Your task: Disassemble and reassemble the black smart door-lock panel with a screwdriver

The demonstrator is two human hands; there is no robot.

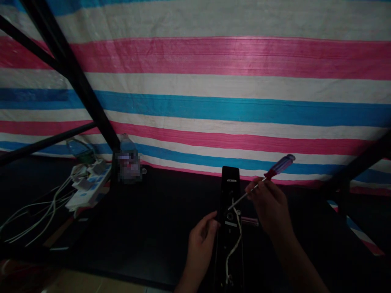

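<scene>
A long black housing (235,252) lies lengthwise in front of me on the dark surface, with a pale twisted wire (240,236) running down its face. My right hand (270,203) pinches the metal shaft of a screwdriver (279,166). Its clear purple-and-red handle points up and to the right, while the tip meets the housing near a small round part (229,216). At the housing's left edge, my left hand (201,240) grips with bent fingers and thumb; the contact is dim. A pinkish rod-like object (249,221) lies just right of the housing.
On the left, a white power strip (88,191) carries several plugs and white cables (53,207). Behind it are a green-tinted bottle (81,150) and a blurred-out bottle (128,162). Dark metal bars (82,85) slant before a striped plastic sheet (214,85).
</scene>
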